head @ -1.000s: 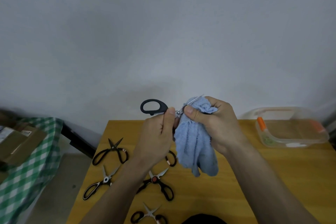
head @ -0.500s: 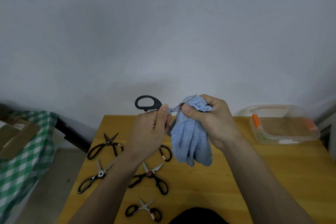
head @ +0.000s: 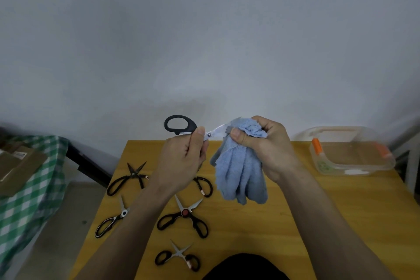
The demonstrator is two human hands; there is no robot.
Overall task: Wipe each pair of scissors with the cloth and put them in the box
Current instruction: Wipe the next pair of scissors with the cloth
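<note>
My left hand point(head: 181, 163) grips a pair of black-handled scissors point(head: 179, 125) by the handles, raised above the wooden table point(head: 318, 223). Their silver blades point right into a light blue cloth point(head: 241, 175), which my right hand point(head: 270, 148) holds bunched around the blade tips, with the rest of the cloth hanging down. Several other scissors lie on the table's left half: a black pair point(head: 129, 177), a silver-and-black pair point(head: 113, 220), a pair with a red pivot point(head: 184, 218), a small pair point(head: 177, 257), and one partly hidden behind my left wrist point(head: 204, 185). A clear plastic box point(head: 350, 152) with orange clips stands at the far right.
A side table with a green checked cloth point(head: 27, 200) and a cardboard parcel point(head: 18, 166) stands to the left, across a gap of floor. A plain grey wall rises behind the table. A dark shape point(head: 245, 267) sits at the table's near edge.
The cloth has slid toward the blade tips, so more bare blade shows near the pivot. Both hands stay raised together; the view has shifted slightly.
</note>
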